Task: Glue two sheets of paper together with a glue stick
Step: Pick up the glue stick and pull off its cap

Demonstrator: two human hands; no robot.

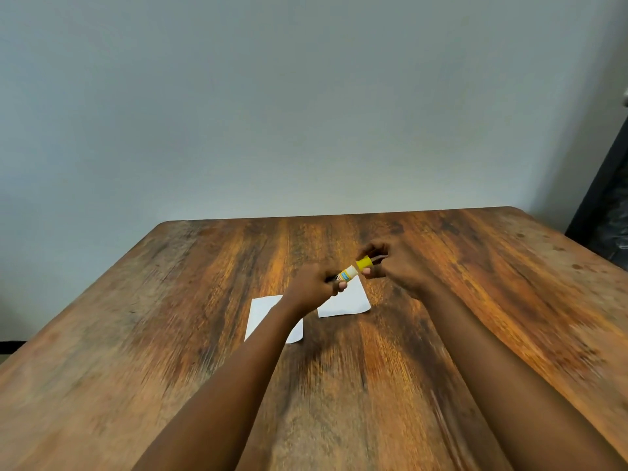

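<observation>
Both hands hold a glue stick [351,271] in the air above the table's middle. Its body is white with a label, and its cap [364,263] is yellow. My left hand [314,283] grips the body end. My right hand [394,263] pinches the yellow cap with its fingertips. Two white paper sheets lie flat on the wood below. The left sheet [261,312] is partly hidden by my left forearm. The right sheet [348,300] lies just beneath the glue stick, its near corner showing. The two sheets are apart.
The wooden table [339,385] fills the lower view, its far edge against a plain grey wall. A dark object [608,212] stands past the table's right far corner. My forearms stretch across the near half of the table.
</observation>
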